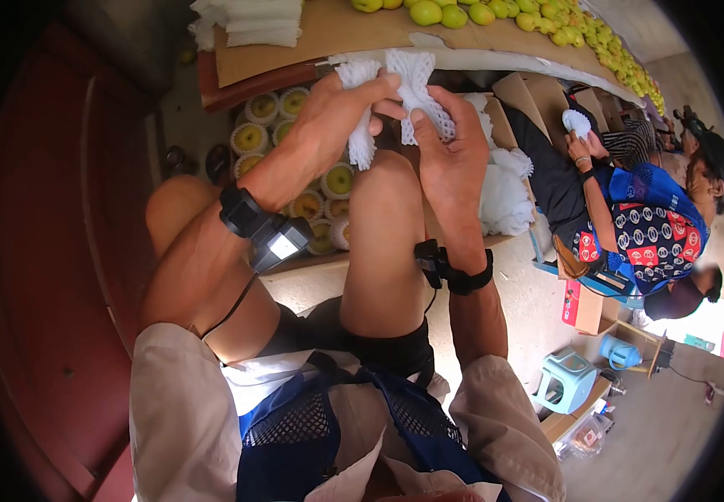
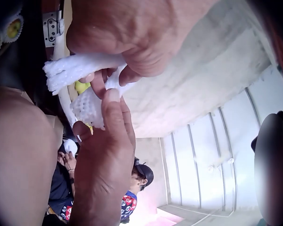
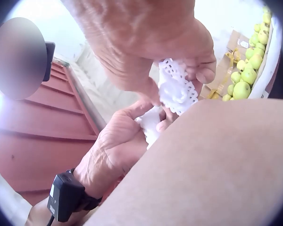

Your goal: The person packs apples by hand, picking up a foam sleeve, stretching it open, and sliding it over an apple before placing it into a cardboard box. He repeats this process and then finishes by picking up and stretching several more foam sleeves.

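In the head view, my left hand (image 1: pixel 328 113) grips a narrow bundle of white foam net sleeves (image 1: pixel 360 146) above my knees. Close beside it, my right hand (image 1: pixel 455 159) pinches another white foam net sleeve (image 1: pixel 414 75), thumb on its near face. This sleeve spreads wider, and its mesh holes show. Both hands meet in the left wrist view, where the right thumb presses the open-mesh sleeve (image 2: pixel 87 110) next to the folded bundle (image 2: pixel 80 70). From the right wrist, the sleeve's scalloped mesh edge (image 3: pixel 177 89) shows below the right fingers.
Below my hands, a box holds apples in foam nets (image 1: pixel 249 138). Loose green-yellow apples (image 1: pixel 479 12) lie on the cardboard-covered table (image 1: pixel 320 33), with stacked foam sleeves (image 1: pixel 263 21) at its left. White foam sleeves (image 1: pixel 504 197) lie right; another person (image 1: pixel 654 234) sits beyond, holding a foam-netted item.
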`<state>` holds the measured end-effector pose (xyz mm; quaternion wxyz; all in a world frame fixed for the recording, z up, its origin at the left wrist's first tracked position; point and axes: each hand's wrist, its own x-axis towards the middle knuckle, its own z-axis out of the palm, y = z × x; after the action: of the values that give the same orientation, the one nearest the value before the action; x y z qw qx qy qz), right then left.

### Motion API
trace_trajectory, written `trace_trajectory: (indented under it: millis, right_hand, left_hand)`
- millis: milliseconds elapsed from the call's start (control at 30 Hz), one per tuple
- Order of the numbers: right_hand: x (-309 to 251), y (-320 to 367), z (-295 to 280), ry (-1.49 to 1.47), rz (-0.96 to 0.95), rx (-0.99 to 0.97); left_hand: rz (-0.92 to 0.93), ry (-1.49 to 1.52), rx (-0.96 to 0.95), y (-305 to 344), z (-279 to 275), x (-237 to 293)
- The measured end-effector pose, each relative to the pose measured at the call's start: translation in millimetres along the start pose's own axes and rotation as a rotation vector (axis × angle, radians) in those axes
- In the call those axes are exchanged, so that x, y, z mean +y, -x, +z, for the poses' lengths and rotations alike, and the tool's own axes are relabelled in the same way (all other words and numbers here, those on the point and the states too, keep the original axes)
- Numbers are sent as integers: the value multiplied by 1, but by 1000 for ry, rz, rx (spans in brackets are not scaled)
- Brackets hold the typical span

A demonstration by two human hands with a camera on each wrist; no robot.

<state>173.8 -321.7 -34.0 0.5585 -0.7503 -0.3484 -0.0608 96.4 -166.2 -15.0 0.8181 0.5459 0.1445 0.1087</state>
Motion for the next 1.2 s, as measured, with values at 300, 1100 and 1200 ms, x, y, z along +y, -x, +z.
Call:
trace_trajectory:
  millis: [300,1100,1200]
  right_hand:
    - [-11,-2,2,48,-35,8]
    - [-18,12,10,-49,9,-158]
    - [-23,10,6,-20,-68,-165]
  left_hand:
    - [-52,141,39,-4,1,-1]
    - [-154,519,32,-24,-3,-7]
    - [-7,162,100,-24,2,-1]
